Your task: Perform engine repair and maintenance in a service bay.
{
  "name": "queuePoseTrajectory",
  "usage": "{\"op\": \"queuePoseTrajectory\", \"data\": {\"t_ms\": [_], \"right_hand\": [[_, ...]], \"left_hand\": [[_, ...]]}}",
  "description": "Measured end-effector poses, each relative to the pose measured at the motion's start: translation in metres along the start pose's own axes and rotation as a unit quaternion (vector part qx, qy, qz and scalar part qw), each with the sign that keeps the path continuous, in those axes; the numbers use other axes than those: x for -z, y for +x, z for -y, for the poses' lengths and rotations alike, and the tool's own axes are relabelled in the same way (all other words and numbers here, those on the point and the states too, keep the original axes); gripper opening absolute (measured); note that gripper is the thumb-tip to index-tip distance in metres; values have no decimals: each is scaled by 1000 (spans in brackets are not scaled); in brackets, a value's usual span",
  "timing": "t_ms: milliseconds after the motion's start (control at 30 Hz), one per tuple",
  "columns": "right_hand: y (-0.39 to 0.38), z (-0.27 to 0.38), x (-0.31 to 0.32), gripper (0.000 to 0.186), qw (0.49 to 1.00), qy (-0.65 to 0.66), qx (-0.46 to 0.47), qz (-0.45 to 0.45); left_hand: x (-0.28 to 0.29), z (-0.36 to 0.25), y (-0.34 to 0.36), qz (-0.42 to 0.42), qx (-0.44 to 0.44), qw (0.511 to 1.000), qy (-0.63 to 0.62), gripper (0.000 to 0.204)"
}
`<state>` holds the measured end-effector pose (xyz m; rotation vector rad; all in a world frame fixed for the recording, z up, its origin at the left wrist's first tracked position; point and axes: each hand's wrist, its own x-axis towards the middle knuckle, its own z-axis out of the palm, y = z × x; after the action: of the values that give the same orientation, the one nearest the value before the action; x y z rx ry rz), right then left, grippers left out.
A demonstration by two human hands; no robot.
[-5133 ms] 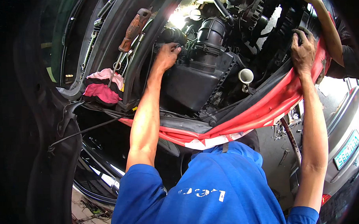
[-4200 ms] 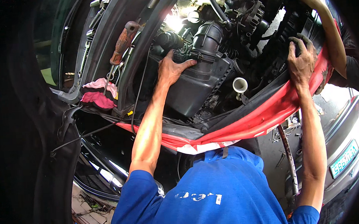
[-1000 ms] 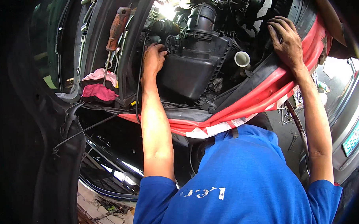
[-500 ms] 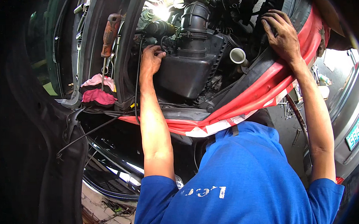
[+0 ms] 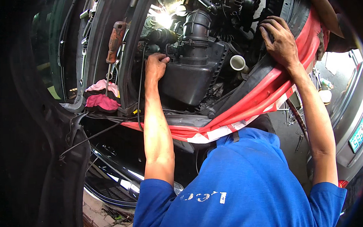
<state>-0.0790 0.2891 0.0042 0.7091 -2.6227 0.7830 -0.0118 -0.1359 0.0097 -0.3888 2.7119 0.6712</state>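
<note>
My left hand [image 5: 156, 66] is at the left side of a black airbox [image 5: 188, 81], fingers bent together near a small fitting and cable; what they grip is hidden. An air intake hose [image 5: 195, 27] rises from the airbox. My right hand [image 5: 279, 42] rests with spread, bent fingers on the dark edge of the engine bay, above a red fender cover [image 5: 286, 76]. Between my hands, a white funnel-like neck [image 5: 237, 63] sticks up.
An orange-handled screwdriver [image 5: 115, 39], wrenches [image 5: 84, 65] and pink cloths [image 5: 101, 100] lie along the cowl at left. A co-worker's arm [image 5: 328, 14] reaches in at top right. A rod [image 5: 82, 143] crosses at lower left. A grey car [image 5: 351, 155] stands at right, near scattered tools.
Since the oldest frame, my left hand has shifted slightly and its fingers bent further. My right hand has moved left along the edge. The co-worker's hand has left view; only the arm shows.
</note>
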Motion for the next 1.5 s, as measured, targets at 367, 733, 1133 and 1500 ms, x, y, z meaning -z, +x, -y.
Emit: {"op": "queuePoseTrajectory", "data": {"t_ms": [367,733,1133,1500], "right_hand": [[-3,1,1,14,1000,3,-14,7],[-7,-4,1,15,1000,-16,-11,-6],[-1,4,-1,13,1000,8,-16,-25],[4,10,2,12,999,17,3,-35]], "left_hand": [[-11,-33,-33,-267,-95,958,53,26],[-4,22,77,-57,160,968,184,40],[-6,16,56,-202,153,966,-53,41],[5,-83,-40,-176,11,869,-462,25]]}}
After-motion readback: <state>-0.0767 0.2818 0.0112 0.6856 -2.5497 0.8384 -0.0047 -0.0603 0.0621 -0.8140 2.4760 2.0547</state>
